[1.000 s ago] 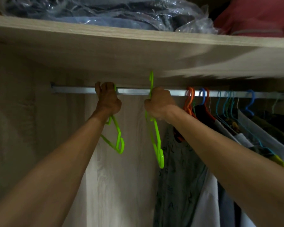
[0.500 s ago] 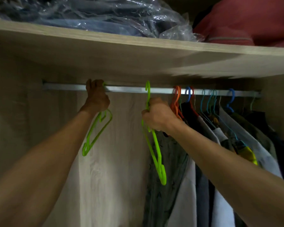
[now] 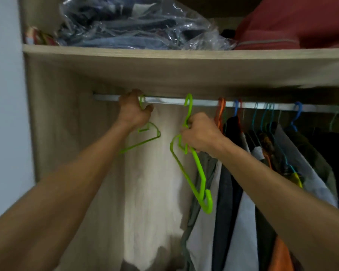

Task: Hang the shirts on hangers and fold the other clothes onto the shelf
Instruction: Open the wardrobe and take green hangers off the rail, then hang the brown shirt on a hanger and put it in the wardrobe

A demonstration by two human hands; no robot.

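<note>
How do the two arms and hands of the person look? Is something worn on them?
Both forearms are bare up to the picture's edge: no sleeve shows. The left hand and the right hand wear no gloves. No watch, bracelet or ring can be seen on either wrist or on the fingers that show.

Two hangers (image 3: 192, 163) on the rail (image 3: 204, 102) left of the hung clothes (image 3: 233, 192), under the shelf (image 3: 184, 55).
</note>
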